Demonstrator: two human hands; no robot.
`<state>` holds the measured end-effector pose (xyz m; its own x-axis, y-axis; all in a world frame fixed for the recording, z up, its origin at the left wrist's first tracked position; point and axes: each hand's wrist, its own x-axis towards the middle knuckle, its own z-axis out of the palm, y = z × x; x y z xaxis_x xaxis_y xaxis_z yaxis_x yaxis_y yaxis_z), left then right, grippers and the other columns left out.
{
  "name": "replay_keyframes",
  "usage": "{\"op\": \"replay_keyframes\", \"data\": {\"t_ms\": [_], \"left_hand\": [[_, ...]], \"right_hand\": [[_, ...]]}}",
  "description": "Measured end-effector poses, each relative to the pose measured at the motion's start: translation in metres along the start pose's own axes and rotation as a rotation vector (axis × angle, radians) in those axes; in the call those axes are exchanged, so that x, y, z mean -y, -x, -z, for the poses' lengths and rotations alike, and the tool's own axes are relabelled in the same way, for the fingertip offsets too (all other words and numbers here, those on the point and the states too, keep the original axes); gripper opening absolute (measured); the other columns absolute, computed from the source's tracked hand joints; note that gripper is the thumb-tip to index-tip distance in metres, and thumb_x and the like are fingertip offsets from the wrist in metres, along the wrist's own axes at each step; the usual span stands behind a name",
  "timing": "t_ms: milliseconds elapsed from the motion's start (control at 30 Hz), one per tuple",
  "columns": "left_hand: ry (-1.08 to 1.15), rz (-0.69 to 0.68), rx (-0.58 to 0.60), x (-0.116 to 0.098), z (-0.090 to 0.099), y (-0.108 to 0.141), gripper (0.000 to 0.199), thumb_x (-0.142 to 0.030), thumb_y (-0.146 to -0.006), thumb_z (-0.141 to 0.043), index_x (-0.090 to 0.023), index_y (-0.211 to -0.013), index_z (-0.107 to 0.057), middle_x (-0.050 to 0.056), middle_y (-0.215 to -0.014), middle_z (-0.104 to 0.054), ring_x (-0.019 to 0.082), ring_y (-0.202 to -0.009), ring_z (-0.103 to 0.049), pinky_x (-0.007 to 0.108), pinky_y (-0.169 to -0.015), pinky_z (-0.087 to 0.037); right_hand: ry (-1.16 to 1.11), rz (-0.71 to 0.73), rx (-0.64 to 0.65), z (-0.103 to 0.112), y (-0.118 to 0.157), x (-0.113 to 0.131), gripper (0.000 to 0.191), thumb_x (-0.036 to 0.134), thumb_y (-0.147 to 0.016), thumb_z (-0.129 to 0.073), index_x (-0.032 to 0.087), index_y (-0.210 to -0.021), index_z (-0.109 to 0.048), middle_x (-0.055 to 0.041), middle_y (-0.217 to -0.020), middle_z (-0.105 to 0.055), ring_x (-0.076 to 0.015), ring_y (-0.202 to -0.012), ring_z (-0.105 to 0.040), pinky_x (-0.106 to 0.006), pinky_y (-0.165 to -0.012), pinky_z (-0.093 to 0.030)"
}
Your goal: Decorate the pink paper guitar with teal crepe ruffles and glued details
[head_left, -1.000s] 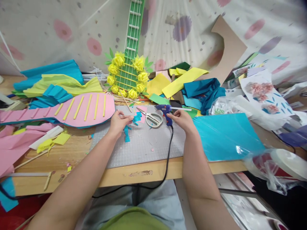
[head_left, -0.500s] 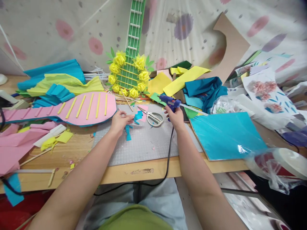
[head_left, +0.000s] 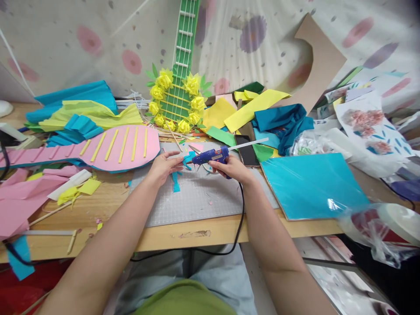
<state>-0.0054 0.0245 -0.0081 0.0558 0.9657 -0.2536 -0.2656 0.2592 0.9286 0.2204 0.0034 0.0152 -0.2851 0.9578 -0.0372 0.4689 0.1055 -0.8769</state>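
My right hand (head_left: pixel 233 168) is wrapped round a dark blue hot glue gun (head_left: pixel 210 156), whose nozzle points left; a long clear glue stick (head_left: pixel 248 144) juts from its back. The nozzle is at a small piece of blue crepe paper (head_left: pixel 188 158); whether they touch I cannot tell. My left hand (head_left: pixel 165 167) pinches that blue piece between thumb and fingers. Below it, another blue paper strip (head_left: pixel 176 181) lies on the grey cutting mat (head_left: pixel 203 199). Scissors (head_left: pixel 207 167) lie behind the glue gun, mostly hidden by it.
A pink paper guitar shape (head_left: pixel 123 151) with yellow strips lies left. At the back stands a green guitar shape (head_left: pixel 177 103) with yellow paper flowers. A phone (head_left: pixel 248 151) and a blue wrapped sheet (head_left: pixel 315 186) are right. The glue gun's black cord (head_left: pixel 241 218) hangs over the table edge.
My right hand has swung the glue gun left and down, bringing its nozzle to the blue paper in my left hand. The phone and green paper behind are more exposed now.
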Motion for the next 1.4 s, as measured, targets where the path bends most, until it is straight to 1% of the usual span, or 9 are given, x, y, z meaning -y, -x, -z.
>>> {"op": "replay_keyframes", "data": {"t_ms": [300, 500, 700, 933, 1067, 1233, 1400], "left_hand": [[-0.025, 0.008, 0.014, 0.0015, 0.0003, -0.0004, 0.044, -0.019, -0.056, -0.076, -0.012, -0.095, -0.059, 0.005, -0.066, -0.066, 0.014, -0.058, -0.064, 0.024, -0.057, -0.053], [-0.015, 0.011, 0.035, 0.0021, 0.0004, -0.0004, 0.043, -0.02, -0.056, -0.076, -0.012, -0.096, -0.061, 0.006, -0.07, -0.068, 0.015, -0.062, -0.065, 0.024, -0.057, -0.053], [-0.029, 0.037, 0.054, 0.0006, -0.0015, 0.0013, 0.043, -0.019, -0.056, -0.076, -0.012, -0.096, -0.062, 0.007, -0.071, -0.068, 0.015, -0.06, -0.065, 0.024, -0.055, -0.053], [-0.045, 0.052, 0.081, 0.0015, -0.0019, 0.0031, 0.044, -0.019, -0.059, -0.074, -0.012, -0.1, -0.061, 0.008, -0.078, -0.069, 0.014, -0.06, -0.065, 0.024, -0.055, -0.053], [-0.05, 0.058, 0.097, 0.0017, -0.0027, 0.004, 0.044, -0.017, -0.06, -0.073, -0.011, -0.102, -0.061, 0.008, -0.075, -0.069, 0.015, -0.061, -0.065, 0.024, -0.055, -0.054], [-0.045, 0.061, 0.112, 0.0022, -0.0024, 0.0035, 0.043, -0.015, -0.061, -0.072, -0.01, -0.102, -0.061, 0.007, -0.072, -0.068, 0.014, -0.058, -0.064, 0.024, -0.055, -0.054], [-0.034, 0.055, 0.096, 0.0027, -0.0017, 0.0021, 0.042, -0.016, -0.061, -0.073, -0.011, -0.101, -0.061, 0.007, -0.073, -0.069, 0.015, -0.06, -0.065, 0.023, -0.054, -0.054]], "right_hand": [[0.028, -0.016, -0.009, 0.0001, 0.0001, -0.002, 0.044, 0.06, -0.068, -0.055, 0.016, -0.062, -0.053, 0.0004, -0.054, -0.053, -0.0061, -0.039, -0.04, -0.021, -0.037, -0.031], [0.038, -0.027, -0.005, 0.0003, -0.0009, -0.0038, 0.044, 0.06, -0.068, -0.055, 0.017, -0.06, -0.052, 0.0009, -0.051, -0.051, -0.006, -0.038, -0.039, -0.021, -0.036, -0.03], [0.048, -0.027, -0.027, 0.0011, -0.0016, -0.0056, 0.046, 0.061, -0.068, -0.054, 0.017, -0.059, -0.052, 0.0019, -0.045, -0.047, -0.0065, -0.038, -0.039, -0.021, -0.036, -0.03], [0.056, -0.004, -0.054, 0.0021, -0.0012, -0.0046, 0.047, 0.061, -0.069, -0.052, 0.016, -0.059, -0.053, 0.0021, -0.043, -0.045, -0.0063, -0.036, -0.038, -0.02, -0.036, -0.029], [0.051, -0.009, -0.05, 0.0015, -0.0012, -0.0036, 0.047, 0.062, -0.069, -0.052, 0.016, -0.059, -0.053, 0.0021, -0.044, -0.045, -0.0063, -0.036, -0.039, -0.02, -0.035, -0.029], [0.066, -0.008, -0.056, 0.0022, -0.0011, -0.0039, 0.048, 0.062, -0.069, -0.052, 0.015, -0.059, -0.053, 0.0022, -0.042, -0.044, -0.0066, -0.036, -0.039, -0.02, -0.035, -0.029], [0.057, -0.004, -0.043, 0.0032, -0.0012, -0.0062, 0.046, 0.061, -0.069, -0.053, 0.016, -0.059, -0.053, 0.0011, -0.046, -0.047, -0.0062, -0.037, -0.039, -0.02, -0.036, -0.03]]}}
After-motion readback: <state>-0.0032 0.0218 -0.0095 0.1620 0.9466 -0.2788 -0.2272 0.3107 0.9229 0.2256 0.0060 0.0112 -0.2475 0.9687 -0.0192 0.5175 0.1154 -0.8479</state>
